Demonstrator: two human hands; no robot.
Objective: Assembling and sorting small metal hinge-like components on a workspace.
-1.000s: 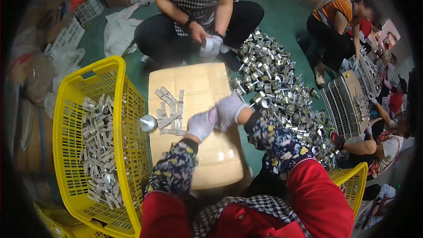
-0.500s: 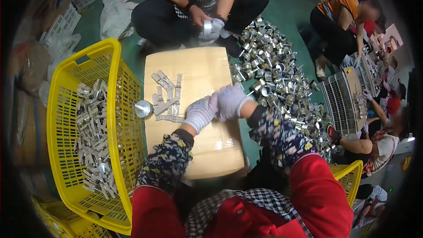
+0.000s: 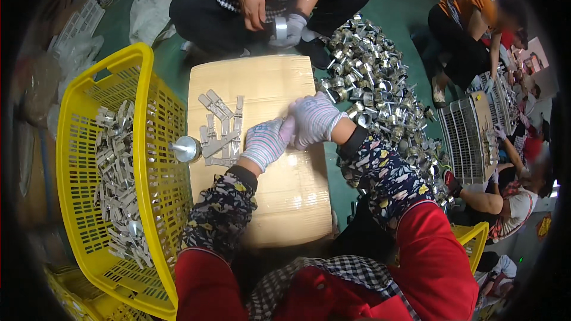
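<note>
My left hand point(image 3: 265, 142) and my right hand point(image 3: 315, 122), both in striped knit gloves, meet above the cardboard-topped work surface point(image 3: 285, 202). Their fingers are closed and pressed together; whatever lies between them is hidden. Just left of my left hand, several flat grey metal clips point(image 3: 220, 137) lie loosely on the cardboard. A round silver metal cup with a stem point(image 3: 187, 149) rests at the cardboard's left edge, beside the yellow basket.
A yellow plastic basket point(image 3: 146, 101) full of grey clips stands at the left. A pile of silver metal cups with stems point(image 3: 380, 92) covers the green floor at the right. Opposite me sits a co-worker point(image 3: 267, 0) holding a silver ring-shaped part. Other people work at the far right.
My hands stay together; the right one has turned slightly and risen. The co-worker's bare hand has moved off the silver part. The whole view has shifted a little.
</note>
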